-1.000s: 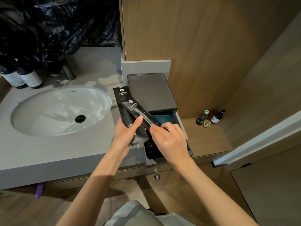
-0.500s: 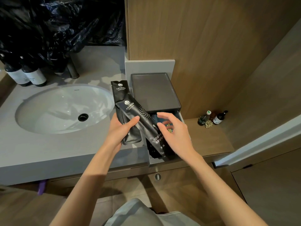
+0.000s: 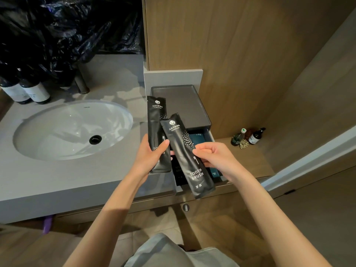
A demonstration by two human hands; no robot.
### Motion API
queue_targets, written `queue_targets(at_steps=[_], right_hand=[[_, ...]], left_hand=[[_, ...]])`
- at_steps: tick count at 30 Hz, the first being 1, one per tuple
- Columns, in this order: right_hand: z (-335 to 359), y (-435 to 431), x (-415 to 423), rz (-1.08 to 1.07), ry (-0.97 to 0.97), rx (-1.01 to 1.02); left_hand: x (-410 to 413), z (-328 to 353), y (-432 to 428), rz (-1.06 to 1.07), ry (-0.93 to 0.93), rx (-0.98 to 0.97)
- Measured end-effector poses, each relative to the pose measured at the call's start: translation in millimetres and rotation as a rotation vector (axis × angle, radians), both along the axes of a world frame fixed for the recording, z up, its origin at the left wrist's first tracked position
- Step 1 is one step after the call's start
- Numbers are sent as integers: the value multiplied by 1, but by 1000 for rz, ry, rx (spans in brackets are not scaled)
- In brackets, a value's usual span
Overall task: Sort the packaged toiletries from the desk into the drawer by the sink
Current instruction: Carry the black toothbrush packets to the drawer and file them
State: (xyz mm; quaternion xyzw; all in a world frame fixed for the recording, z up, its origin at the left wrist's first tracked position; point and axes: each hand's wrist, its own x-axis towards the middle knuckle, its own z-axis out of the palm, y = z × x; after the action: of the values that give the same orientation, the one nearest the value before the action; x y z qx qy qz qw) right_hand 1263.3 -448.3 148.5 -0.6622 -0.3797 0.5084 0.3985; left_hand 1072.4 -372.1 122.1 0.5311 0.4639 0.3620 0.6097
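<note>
The left hand (image 3: 149,155) grips a flat black foil toothbrush sachet (image 3: 156,120), thumb curled across its front. Its long axis runs away from the person, logo end far. The right hand (image 3: 213,157) pinches a second black toothbrush sachet (image 3: 183,151) above the open grey drawer (image 3: 211,134), logo end tilted far-left.

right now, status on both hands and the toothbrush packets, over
Left hand grips upright toothbrush packet. Right hand holds tilted toothbrush packet above open drawer. Drawer holds other packs; nothing blocks the drop.
</note>
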Motion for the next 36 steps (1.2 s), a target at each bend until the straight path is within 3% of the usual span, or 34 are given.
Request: queue_targets(at_steps=[9,26,32,36], right_hand=[[-19,-27,48,-129,-52,-162],[-80,53,21,-294,-4,-253],[-80,65,12,-295,-87,-193],[-87,62,11,-214,-330,-149]], left_hand=[[-15,-7,-4,-2,52,-16],[-28,-2,-22,18,65,-27],[-33,-3,-24,39,74,-37],[-35,-2,-24,39,67,-54]])
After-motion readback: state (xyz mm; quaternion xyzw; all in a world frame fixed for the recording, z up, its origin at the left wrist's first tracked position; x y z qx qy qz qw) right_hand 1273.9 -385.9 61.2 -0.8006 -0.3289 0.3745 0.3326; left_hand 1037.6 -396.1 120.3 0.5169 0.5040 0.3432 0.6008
